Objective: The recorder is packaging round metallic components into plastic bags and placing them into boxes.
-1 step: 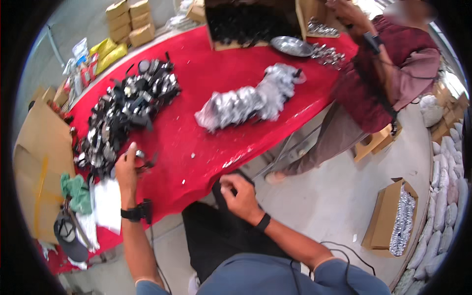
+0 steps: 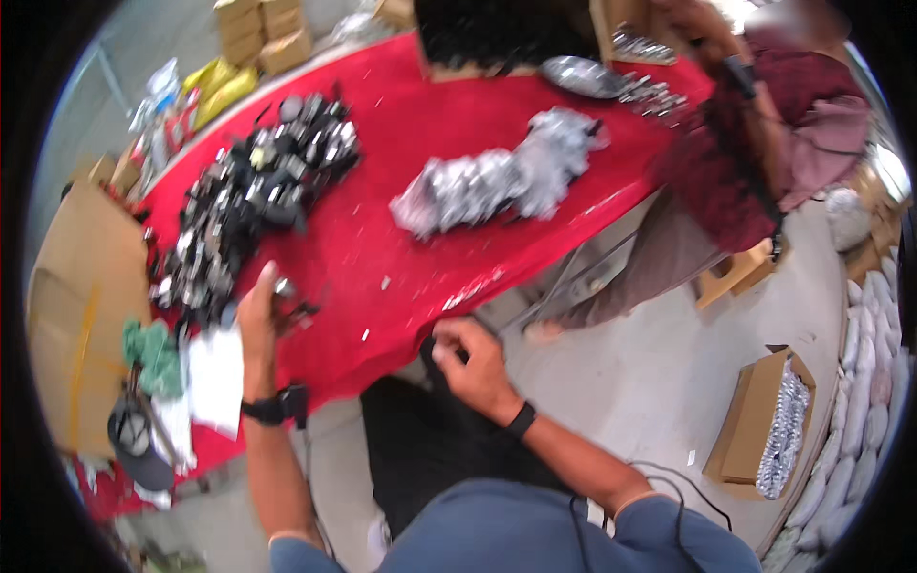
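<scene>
My left hand [image 2: 256,320] is closed on a small silver-and-black piece [image 2: 284,286] with a short dark strap-like end, held above the red cloth beside the pile. Its exact kind is too blurred to tell. Just left of it and beyond spreads a long heap of black and silver pieces [image 2: 258,186], some with round shiny parts. My right hand [image 2: 475,368] hovers over my dark-clothed knee at the table's front edge. Its fingers curl toward the thumb, and whatever is in them, if anything, is hidden. Several silvery pieces in clear wrap [image 2: 497,186] lie mid-table.
At the far side stand a box of black parts [image 2: 506,38] and a metal dish [image 2: 580,76] beside loose silver pieces [image 2: 654,95]. A co-worker [image 2: 764,143] stands at the right. A cardboard sheet [image 2: 86,325], cap [image 2: 138,444] and green cloth [image 2: 153,358] are left. An open carton [image 2: 740,430] rests on the floor.
The view has shifted a little, so the table and pile appear slightly higher and further right. Both hands appear slightly higher; my left hand keeps the silver-and-black piece.
</scene>
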{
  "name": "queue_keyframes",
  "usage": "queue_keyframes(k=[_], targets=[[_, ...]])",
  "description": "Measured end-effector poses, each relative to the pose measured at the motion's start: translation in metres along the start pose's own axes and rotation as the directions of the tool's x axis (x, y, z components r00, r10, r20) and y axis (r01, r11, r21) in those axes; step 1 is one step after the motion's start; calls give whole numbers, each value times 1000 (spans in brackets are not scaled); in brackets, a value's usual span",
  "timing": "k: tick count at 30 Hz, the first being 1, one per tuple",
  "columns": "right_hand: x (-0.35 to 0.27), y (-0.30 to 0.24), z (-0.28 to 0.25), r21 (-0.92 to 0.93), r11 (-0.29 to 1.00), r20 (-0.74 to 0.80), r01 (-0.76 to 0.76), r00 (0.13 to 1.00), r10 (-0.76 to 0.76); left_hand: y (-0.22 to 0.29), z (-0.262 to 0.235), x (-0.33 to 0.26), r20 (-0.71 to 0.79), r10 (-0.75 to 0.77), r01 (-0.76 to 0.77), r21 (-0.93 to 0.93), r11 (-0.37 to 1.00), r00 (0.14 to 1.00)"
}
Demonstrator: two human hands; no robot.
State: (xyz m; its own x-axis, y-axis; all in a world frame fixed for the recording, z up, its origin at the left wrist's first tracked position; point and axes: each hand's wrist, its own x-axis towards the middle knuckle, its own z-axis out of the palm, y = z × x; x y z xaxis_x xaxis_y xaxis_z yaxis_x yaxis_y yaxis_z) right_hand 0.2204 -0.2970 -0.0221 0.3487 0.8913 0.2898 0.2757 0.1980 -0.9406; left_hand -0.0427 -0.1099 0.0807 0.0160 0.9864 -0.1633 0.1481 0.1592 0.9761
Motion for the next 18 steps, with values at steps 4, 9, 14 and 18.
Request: queue_keyframes(k=[4, 9, 14, 18], targets=[[36, -31, -5, 262, 961, 127, -87, 990, 55, 5, 39, -50, 474, 9, 162, -319, 934, 881], [38, -39, -5, 384, 819, 516, -427, 834, 193, -12, 26, -87, 613, 165, 75, -347, 935, 773], [19, -47, -10, 342, 804, 698, -487, 704, 129, -39, 12, -100, 598, 133, 214, -472, 855, 790], [10, -57, -1, 75, 992, 370, -99, 927, 65, -51, 4, -92, 574, -6, 271, -376, 886, 819]])
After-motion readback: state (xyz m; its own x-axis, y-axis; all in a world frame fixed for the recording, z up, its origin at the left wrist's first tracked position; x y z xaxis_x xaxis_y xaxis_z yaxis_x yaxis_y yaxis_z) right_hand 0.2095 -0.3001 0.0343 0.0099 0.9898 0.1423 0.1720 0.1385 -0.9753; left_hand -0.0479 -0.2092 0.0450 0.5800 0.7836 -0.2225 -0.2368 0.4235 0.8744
